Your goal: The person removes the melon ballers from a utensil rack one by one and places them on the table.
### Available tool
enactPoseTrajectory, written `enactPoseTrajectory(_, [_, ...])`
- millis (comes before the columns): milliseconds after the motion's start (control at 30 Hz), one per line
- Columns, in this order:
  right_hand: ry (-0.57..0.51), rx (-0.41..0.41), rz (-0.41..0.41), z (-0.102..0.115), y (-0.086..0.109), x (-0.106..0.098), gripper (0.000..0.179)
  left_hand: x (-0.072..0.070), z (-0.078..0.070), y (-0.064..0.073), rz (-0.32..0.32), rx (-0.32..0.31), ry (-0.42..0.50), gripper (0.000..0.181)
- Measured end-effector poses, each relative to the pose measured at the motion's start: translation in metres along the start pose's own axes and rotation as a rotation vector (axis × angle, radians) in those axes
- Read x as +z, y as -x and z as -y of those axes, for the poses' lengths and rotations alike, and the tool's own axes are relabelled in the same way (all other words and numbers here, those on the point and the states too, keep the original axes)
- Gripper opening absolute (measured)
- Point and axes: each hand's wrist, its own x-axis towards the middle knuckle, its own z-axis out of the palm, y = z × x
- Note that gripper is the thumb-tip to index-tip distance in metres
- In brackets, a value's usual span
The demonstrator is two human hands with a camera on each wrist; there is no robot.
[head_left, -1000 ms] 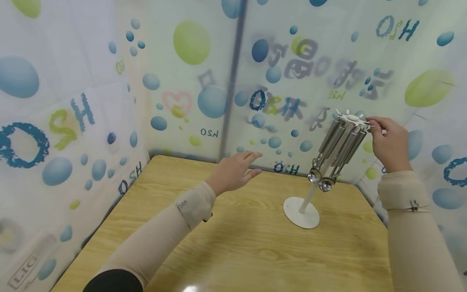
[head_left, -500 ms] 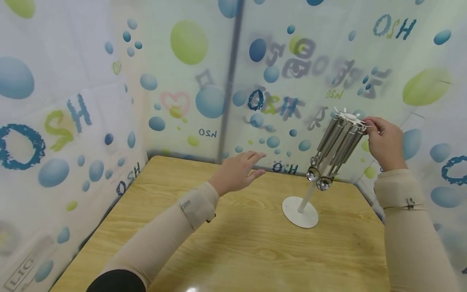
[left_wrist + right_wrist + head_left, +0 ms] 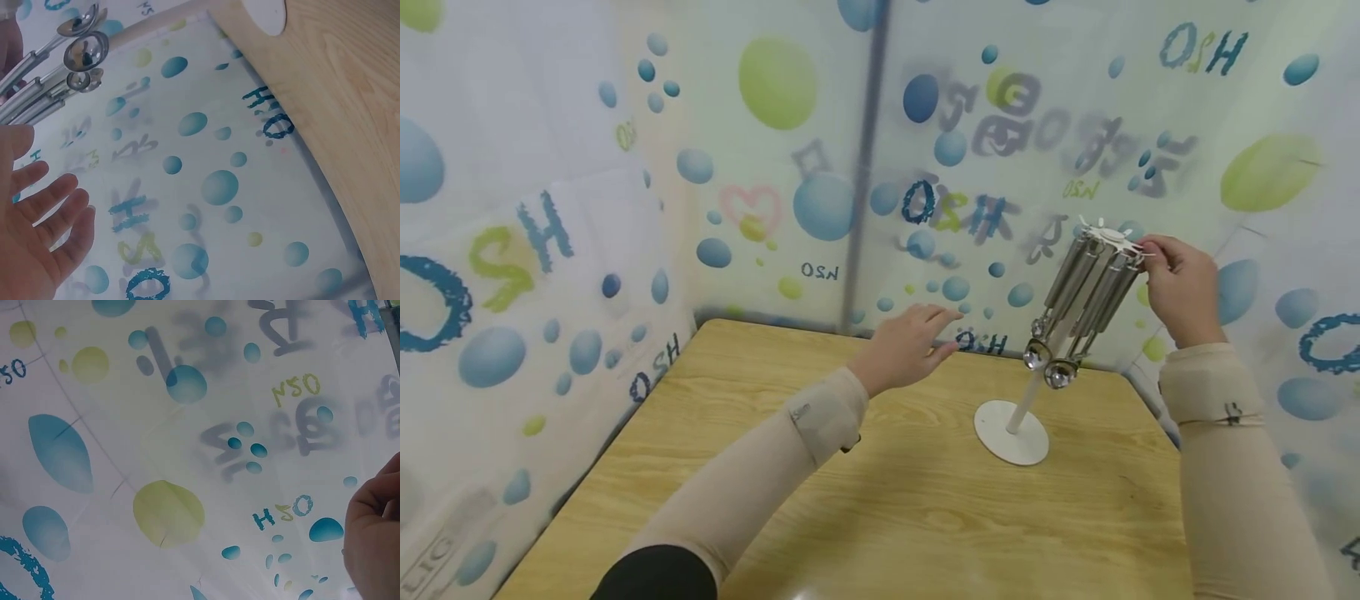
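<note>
A white stand with a round base and a hooked top stands on the table's right side. Several metal measuring spoons hang around it, bowls downward. At the rim of the top, the thumb and forefinger of my right hand pinch one of the hooks; the exact contact is partly hidden by the fingers. My left hand is held over the table left of the stand, fingers loosely extended and holding nothing. In the left wrist view the spoon bowls appear just beyond the left fingers.
The wooden table has patterned curtains with blue and green dots along its back and sides. The back curtain hangs close behind the stand, and the right arm reaches along the table's right edge.
My left hand has drifted slightly right, nearer the stand. The right hand keeps its pinch at the hooked top, and the head view has shifted a little.
</note>
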Motion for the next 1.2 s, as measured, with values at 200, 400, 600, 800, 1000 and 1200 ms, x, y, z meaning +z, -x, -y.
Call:
enactPoseTrajectory(200, [-0.001, 0.020, 0.000, -0.004, 0.002, 0.002, 0.040, 0.004, -0.012, -0.017, -0.012, 0.019, 0.037, 0.044])
enactPoseTrajectory(400, [0.001, 0.028, -0.007, -0.004, 0.005, 0.004, 0.041, 0.007, -0.026, -0.038, -0.044, 0.046, 0.072, 0.040])
enactPoseTrajectory(600, [-0.023, 0.031, -0.010, -0.003, 0.006, 0.008, 0.040, 0.006, -0.039, -0.053, -0.052, 0.049, 0.077, 0.039])
enactPoseTrajectory(800, [-0.033, 0.027, -0.017, -0.004, 0.004, 0.009, 0.039, 0.008, -0.046, -0.068, -0.040, 0.025, 0.152, 0.038])
enactPoseTrajectory(1000, [-0.047, 0.025, -0.018, -0.004, 0.001, 0.007, 0.040, 0.010, -0.055, -0.086, -0.043, 0.010, 0.309, 0.040])
enactPoseTrajectory(1200, [-0.056, 0.035, -0.021, -0.003, 0.001, 0.005, 0.040, 0.011, -0.065, -0.102, -0.118, 0.000, 0.455, 0.036])
